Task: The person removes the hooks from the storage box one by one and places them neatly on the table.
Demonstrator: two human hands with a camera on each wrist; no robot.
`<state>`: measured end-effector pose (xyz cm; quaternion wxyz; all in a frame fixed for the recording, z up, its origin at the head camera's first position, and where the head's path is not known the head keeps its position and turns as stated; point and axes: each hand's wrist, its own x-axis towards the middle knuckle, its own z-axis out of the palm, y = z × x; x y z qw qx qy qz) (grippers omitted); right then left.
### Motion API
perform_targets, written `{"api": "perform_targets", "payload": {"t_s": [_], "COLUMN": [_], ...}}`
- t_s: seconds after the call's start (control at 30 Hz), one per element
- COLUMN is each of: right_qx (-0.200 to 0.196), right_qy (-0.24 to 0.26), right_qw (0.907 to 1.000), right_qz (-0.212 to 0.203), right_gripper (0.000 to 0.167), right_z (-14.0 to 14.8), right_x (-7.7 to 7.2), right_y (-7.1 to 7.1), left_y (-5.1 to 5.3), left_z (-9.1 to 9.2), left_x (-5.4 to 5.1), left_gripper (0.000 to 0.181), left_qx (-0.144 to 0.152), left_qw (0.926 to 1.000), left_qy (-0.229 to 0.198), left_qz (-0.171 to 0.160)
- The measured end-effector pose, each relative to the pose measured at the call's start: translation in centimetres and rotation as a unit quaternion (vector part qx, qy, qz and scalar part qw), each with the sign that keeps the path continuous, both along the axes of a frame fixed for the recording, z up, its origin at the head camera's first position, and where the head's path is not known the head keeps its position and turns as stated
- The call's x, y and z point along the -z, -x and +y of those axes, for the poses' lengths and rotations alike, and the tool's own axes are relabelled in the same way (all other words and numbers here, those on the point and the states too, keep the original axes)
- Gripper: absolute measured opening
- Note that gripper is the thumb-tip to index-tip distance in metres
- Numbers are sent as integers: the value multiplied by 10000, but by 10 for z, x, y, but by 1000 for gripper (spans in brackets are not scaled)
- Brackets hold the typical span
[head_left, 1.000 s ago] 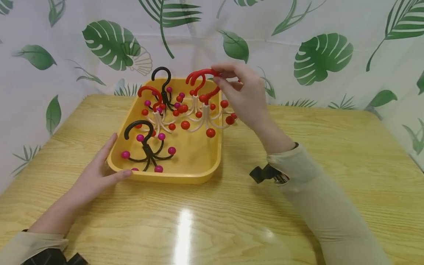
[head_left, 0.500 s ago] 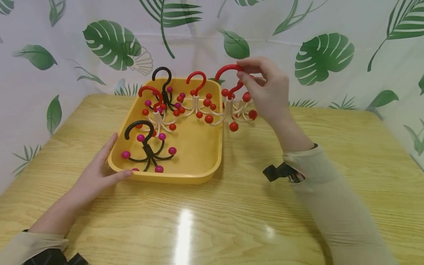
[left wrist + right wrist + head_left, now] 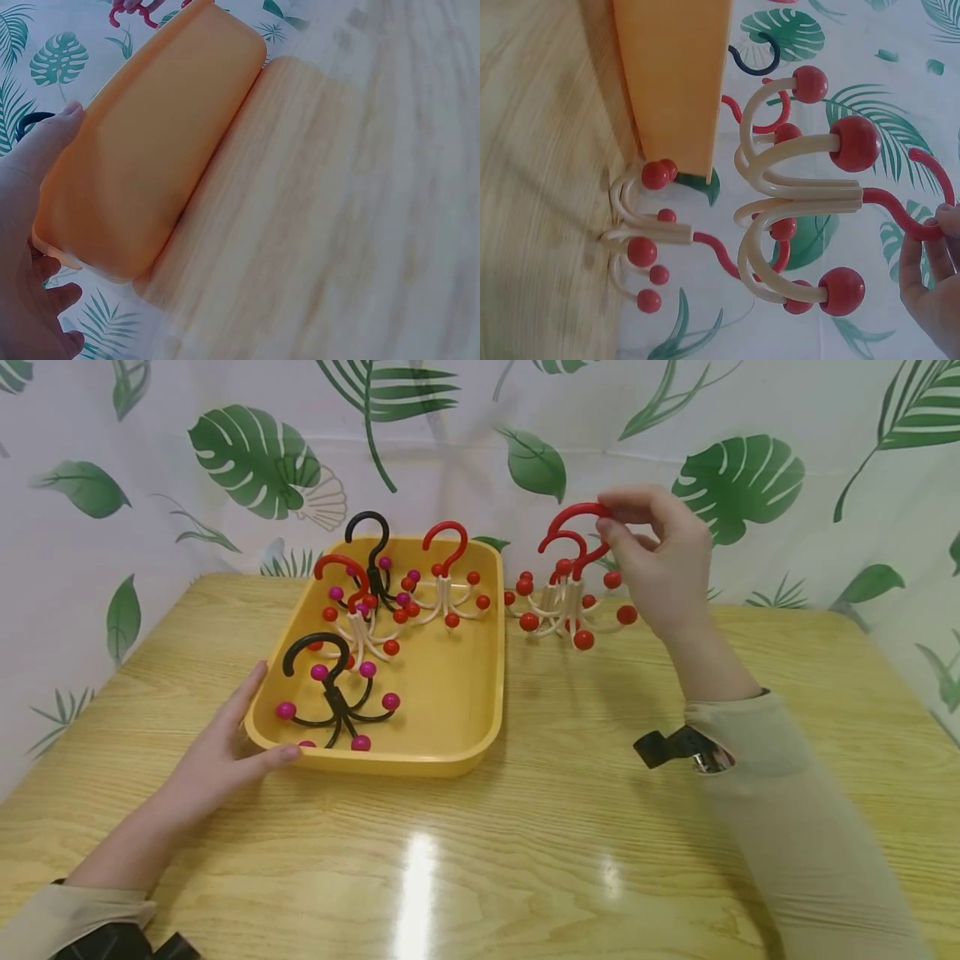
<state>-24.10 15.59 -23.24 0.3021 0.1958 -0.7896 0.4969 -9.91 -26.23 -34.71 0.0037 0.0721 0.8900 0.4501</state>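
A multi-arm hook hanger (image 3: 572,600) with a red hook, beige arms and red ball tips hangs from my right hand (image 3: 666,560). Thumb and fingers pinch its hook; in the right wrist view, the held hanger (image 3: 825,196) is apart from the table. Just behind it, a similar red-and-beige hanger (image 3: 664,232) stands on the table, right of the yellow tray (image 3: 435,706). My left hand (image 3: 213,764) holds the tray's near-left corner, the thumb (image 3: 56,131) along the near rim and fingers on the left side.
Inside the tray are two red-and-beige hangers, one at the back right (image 3: 444,593) and one at the left (image 3: 360,635). Two black hangers with pink balls lie there too, one in front (image 3: 337,702) and one behind (image 3: 373,578). A leaf-print cloth (image 3: 600,427) hangs behind the wooden table (image 3: 525,860).
My right hand has carried the held hanger rightward, from over the tray to beyond its right rim, in front of the hanger on the table. The left hand and tray stay put.
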Motion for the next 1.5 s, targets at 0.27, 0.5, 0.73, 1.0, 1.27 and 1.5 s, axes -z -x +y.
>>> {"api": "perform_targets", "payload": {"t_s": [0.27, 0.5, 0.73, 1.0, 1.27, 1.5], "right_qx": [419, 602, 723, 1080, 1395, 1558], "right_qy": [17, 129, 340, 257, 61, -20], "right_qw": [9982, 9957, 9925, 9868, 9809, 9758], "right_qz": [-432, -690, -926, -1176, -1351, -1533], "right_gripper": [25, 25, 25, 26, 26, 25], "right_z": [21, 31, 40, 54, 65, 72], "right_x": [2, 4, 7, 17, 25, 33], "right_y": [7, 12, 21, 33, 39, 43], "left_y": [1, 0, 0, -1, 1, 0], "left_z": [0, -1, -1, -1, 0, 0], "left_x": [0, 0, -2, -2, 0, 1], "left_gripper": [98, 99, 98, 97, 97, 98], "left_qx": [-18, -59, -124, -154, -81, -10], "left_qw": [9998, 9997, 9996, 9994, 9999, 10000], "left_qy": [-155, -145, -74, 20, 93, -7], "left_qz": [-141, -172, -231, -322, -100, -24]}}
